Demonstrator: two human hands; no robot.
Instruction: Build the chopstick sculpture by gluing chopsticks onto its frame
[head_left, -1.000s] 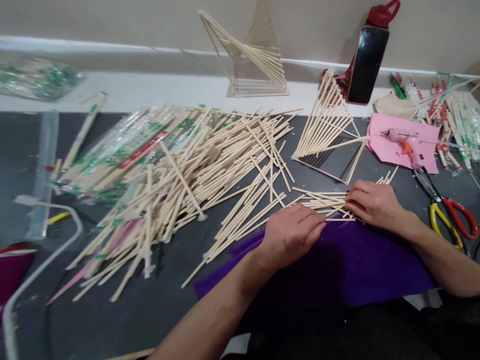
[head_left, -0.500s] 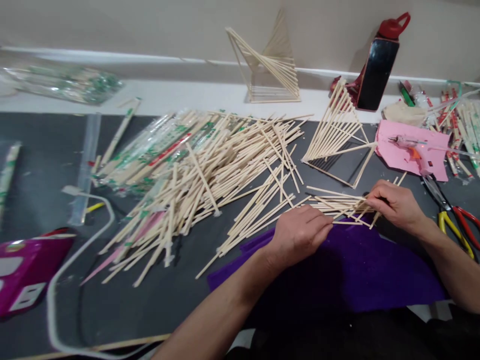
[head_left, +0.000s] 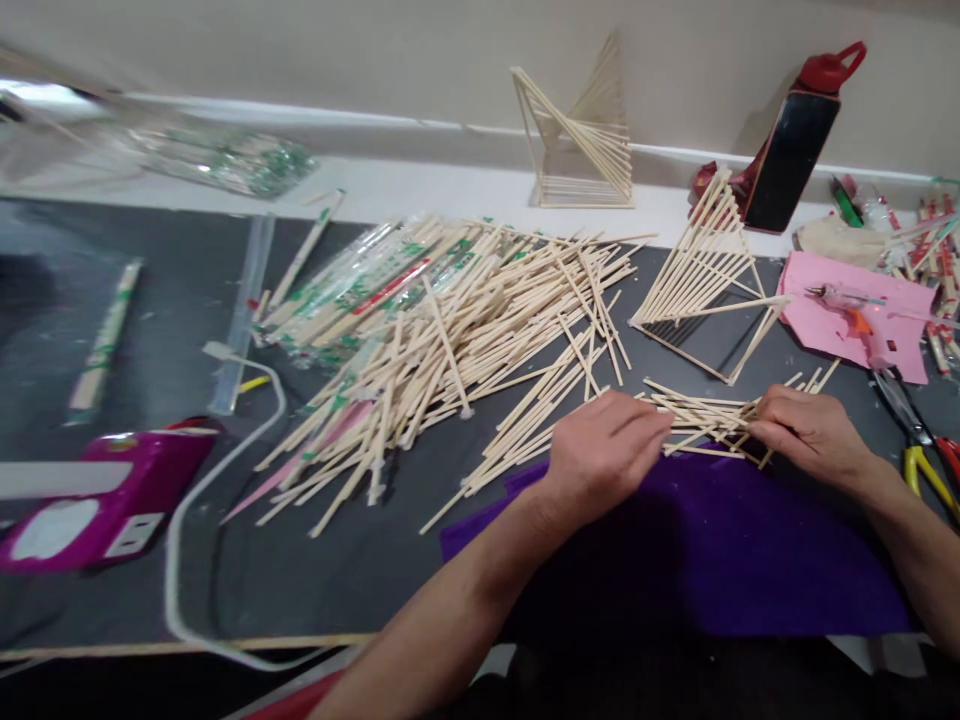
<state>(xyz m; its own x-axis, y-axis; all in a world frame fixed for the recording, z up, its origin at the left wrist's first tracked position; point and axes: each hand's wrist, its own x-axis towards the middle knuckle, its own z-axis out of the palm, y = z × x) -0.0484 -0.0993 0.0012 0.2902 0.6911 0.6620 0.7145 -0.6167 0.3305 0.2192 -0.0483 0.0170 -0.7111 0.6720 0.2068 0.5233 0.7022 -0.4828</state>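
A small bundle of crossing wooden sticks [head_left: 709, 420] lies over the top edge of a purple cloth [head_left: 720, 540]. My left hand [head_left: 604, 450] is closed at the bundle's left end, its fingertips pinching stick ends. At the right end my right hand [head_left: 806, 430] has its fingers closed around the sticks, with several tips poking out above it. A large heap of loose sticks [head_left: 480, 320] spreads left of my hands. Just behind the bundle stands a twisted stick frame [head_left: 697, 290].
Against the wall are another stick frame [head_left: 585, 150] and a phone [head_left: 793, 160] before a red-capped bottle [head_left: 825, 72]. A glue gun [head_left: 855, 315] rests on pink paper [head_left: 817, 335], pliers [head_left: 911, 430] nearby. A magenta case [head_left: 112, 500] and white cable [head_left: 180, 520] lie left.
The view has shifted left, so most things appear farther right. The bundle's sticks sit at slightly different angles between my hands, which both stay closed at its ends.
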